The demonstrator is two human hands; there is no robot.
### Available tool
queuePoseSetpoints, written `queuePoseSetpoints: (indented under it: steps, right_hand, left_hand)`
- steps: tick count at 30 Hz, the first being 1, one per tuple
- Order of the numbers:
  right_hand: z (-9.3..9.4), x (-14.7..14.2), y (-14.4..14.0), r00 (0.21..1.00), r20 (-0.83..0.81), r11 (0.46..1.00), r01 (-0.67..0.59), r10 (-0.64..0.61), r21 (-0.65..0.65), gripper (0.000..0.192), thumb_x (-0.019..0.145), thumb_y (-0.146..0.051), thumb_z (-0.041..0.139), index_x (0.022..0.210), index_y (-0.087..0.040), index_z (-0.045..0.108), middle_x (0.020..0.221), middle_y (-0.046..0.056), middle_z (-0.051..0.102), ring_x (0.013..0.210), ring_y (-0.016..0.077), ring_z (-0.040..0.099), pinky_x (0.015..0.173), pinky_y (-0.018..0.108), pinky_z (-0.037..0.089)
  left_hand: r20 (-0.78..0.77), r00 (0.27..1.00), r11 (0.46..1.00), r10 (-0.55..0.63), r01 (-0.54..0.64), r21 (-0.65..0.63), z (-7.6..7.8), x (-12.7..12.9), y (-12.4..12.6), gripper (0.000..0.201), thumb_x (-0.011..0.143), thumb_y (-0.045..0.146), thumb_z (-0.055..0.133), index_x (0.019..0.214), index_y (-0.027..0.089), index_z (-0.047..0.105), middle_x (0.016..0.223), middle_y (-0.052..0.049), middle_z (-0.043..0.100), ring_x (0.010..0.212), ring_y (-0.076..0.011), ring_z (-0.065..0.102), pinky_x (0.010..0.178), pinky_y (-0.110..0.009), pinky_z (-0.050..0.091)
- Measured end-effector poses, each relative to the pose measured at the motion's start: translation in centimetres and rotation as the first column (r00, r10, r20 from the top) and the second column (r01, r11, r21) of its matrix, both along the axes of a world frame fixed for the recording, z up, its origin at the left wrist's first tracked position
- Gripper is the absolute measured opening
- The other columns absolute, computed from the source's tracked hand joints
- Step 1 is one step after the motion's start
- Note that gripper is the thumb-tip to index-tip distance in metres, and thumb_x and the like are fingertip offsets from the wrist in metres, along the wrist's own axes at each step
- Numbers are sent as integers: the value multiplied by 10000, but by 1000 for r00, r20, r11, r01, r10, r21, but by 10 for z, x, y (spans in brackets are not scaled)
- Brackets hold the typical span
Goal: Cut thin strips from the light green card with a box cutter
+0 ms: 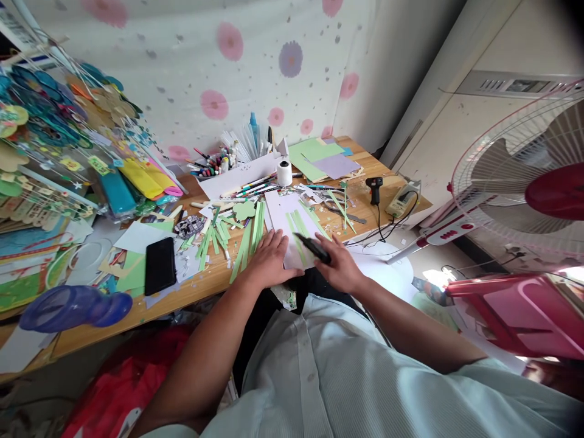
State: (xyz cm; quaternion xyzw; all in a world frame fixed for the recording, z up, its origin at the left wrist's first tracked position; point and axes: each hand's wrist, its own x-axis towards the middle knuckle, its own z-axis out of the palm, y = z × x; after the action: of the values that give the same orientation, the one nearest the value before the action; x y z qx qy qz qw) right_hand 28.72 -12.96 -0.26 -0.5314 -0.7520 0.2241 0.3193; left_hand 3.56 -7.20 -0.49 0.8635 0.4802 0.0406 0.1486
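The left hand (270, 254) lies flat, fingers spread, pressing on the near edge of a white sheet (292, 228) at the front of the wooden desk (214, 277). The right hand (340, 263) is closed around a black pen-like tool (312, 246), whose tip rests on the same sheet just beside the left fingers (whether it is a knife or a marker cannot be told). Pale green strips lie glued or laid on that sheet, running away from the person.

Just left of the left hand, a loose bundle of green paper strips (246, 234) fans across the desk, with shorter offcuts scattered around it. Further left, a black phone (160, 265) lies face down on paper scraps, and a blue translucent plastic object (75, 307) rests at the desk's near left corner.

Behind the sheet stand a white tape roll (284, 173) and a white box of pens and markers (228, 167). Green and lilac paper sheets (322, 159) are stacked at the far right of the desk, and near them a black glue gun (375, 190) stands upright, its cord trailing off the edge. A stack of colourful paper crafts (55, 152) fills the left side. To the right, well apart from the desk, stands a fan (529, 176) with a red hub.
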Motion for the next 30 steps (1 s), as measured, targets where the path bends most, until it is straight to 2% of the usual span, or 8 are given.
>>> queuePoseSetpoints:
  steps: [2, 4, 6, 9, 19, 23, 26, 30]
  right_hand:
    - [5, 6, 1, 979, -139, 988, 150, -152, -27, 424, 974, -323, 625, 1386, -256, 698, 1293, 93, 790, 1231, 322, 719, 1197, 564, 459]
    - [9, 11, 0, 927, -262, 962, 250, -269, -106, 289, 994, -431, 651, 1201, -244, 721, 1061, 62, 798, 939, 267, 733, 947, 440, 584]
    - [11, 16, -4, 876, -345, 939, 289, -338, -188, 275, 974, -502, 697, 1042, -235, 690, 878, 25, 737, 769, 220, 664, 759, 355, 559]
    - [9, 20, -13, 840, -374, 913, 307, -393, -270, 338, 914, -541, 772, 971, -233, 643, 779, -11, 655, 709, 197, 594, 670, 317, 496]
    - [3, 28, -33, 845, -398, 907, 211, -357, -365, 346, 993, -504, 650, 1179, -214, 687, 848, -7, 655, 746, 206, 605, 667, 314, 517]
    - [1, 27, -29, 912, -318, 948, 175, -257, -266, 428, 1021, -428, 606, 1393, -229, 680, 1226, 73, 746, 1101, 272, 695, 973, 404, 573]
    - [1, 23, -25, 950, -206, 956, 189, -236, -226, 566, 1044, -432, 574, 1571, -227, 586, 1335, 101, 748, 1238, 300, 686, 1074, 449, 549]
    - [14, 14, -20, 974, -2, 936, 215, -224, -277, 697, 1058, -456, 548, 1704, -211, 459, 1141, 98, 807, 1094, 304, 742, 984, 433, 571]
  left_hand:
    - [0, 1000, 1000, -2, 2, 14, 1, 0, 1, 974, 915, 702, 690, 1683, 177, 400, 1826, -171, 275, 1716, -399, 163, 1403, -541, 165]
    - [-9, 1000, 1000, -9, 9, 21, 2, 0, 3, 844, 977, 607, 644, 1669, 177, 422, 1820, -161, 300, 1716, -370, 185, 1406, -511, 165]
    - [-28, 999, 999, -17, 18, 29, 3, 0, 5, 768, 1003, 554, 621, 1651, 177, 451, 1809, -155, 328, 1713, -350, 207, 1404, -492, 172]
    - [-46, 999, 999, -23, 24, 40, 5, -1, 8, 749, 995, 543, 653, 1624, 173, 487, 1792, -165, 361, 1702, -344, 246, 1398, -482, 187]
    - [-73, 997, 998, -24, 28, 48, 10, -2, 9, 863, 933, 647, 715, 1633, 189, 500, 1782, -188, 366, 1680, -371, 288, 1379, -513, 217]
    - [-103, 994, 998, -41, 45, 36, 13, -2, 7, 1011, 845, 729, 793, 1633, 168, 498, 1779, -220, 357, 1676, -396, 291, 1374, -530, 231]
    - [-103, 994, 997, -44, 50, 59, 15, -2, 9, 907, 904, 690, 762, 1609, 173, 519, 1759, -213, 396, 1660, -387, 328, 1363, -531, 250]
    - [-61, 997, 991, -37, 45, 122, 17, -1, 14, 651, 994, 564, 709, 1520, 201, 585, 1666, -174, 527, 1586, -347, 440, 1320, -506, 320]
